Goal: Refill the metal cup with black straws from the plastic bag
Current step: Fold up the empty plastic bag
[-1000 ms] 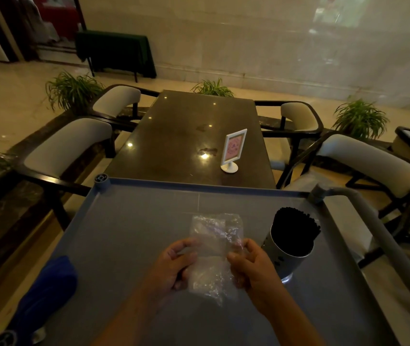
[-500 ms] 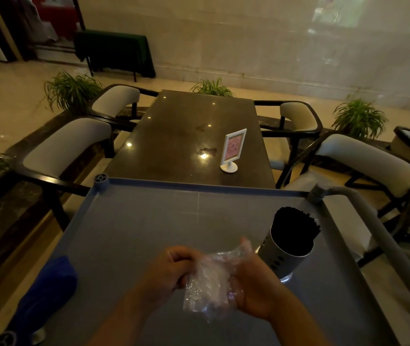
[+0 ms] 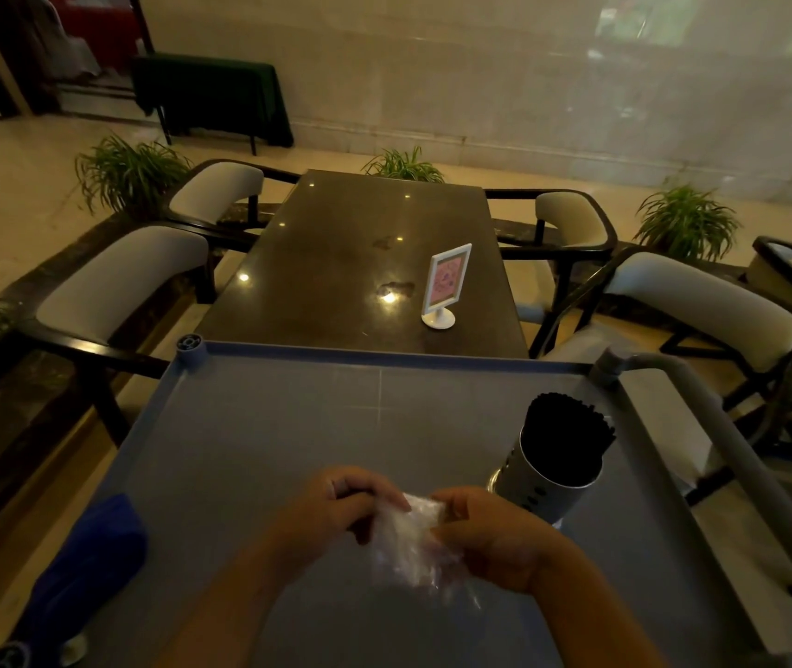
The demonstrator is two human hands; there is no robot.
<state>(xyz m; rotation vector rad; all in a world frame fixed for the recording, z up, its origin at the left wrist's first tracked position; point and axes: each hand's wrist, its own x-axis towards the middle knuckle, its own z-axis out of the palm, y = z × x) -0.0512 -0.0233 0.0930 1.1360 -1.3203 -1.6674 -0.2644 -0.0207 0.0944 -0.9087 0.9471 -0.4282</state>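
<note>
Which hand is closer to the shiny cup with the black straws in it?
Right. The right hand sits just left of the metal cup. The left hand is farther left, on the other side of the plastic bag both hands grip.

The plastic bag (image 3: 408, 542), at six o'clock on the desk (image 3: 288, 450), is thin clear film, crinkled and faintly shiny. The desk itself looks like grey moulded plastic, matt and smooth, with a raised rim. At three o'clock the metal cup (image 3: 548, 479) is silvery, with a soft sheen and small punched holes. The black straws (image 3: 567, 426) in it look like matt plastic. At eight o'clock lies a blue cloth (image 3: 90, 547), soft and dull. Beyond, at twelve o'clock, the dark table (image 3: 360, 243) is polished and glossy, mirroring points of light. Its sign holder (image 3: 447, 282) is smooth white plastic. The chairs (image 3: 119, 277) have pale matt upholstery on dark, glossy frames.
</note>
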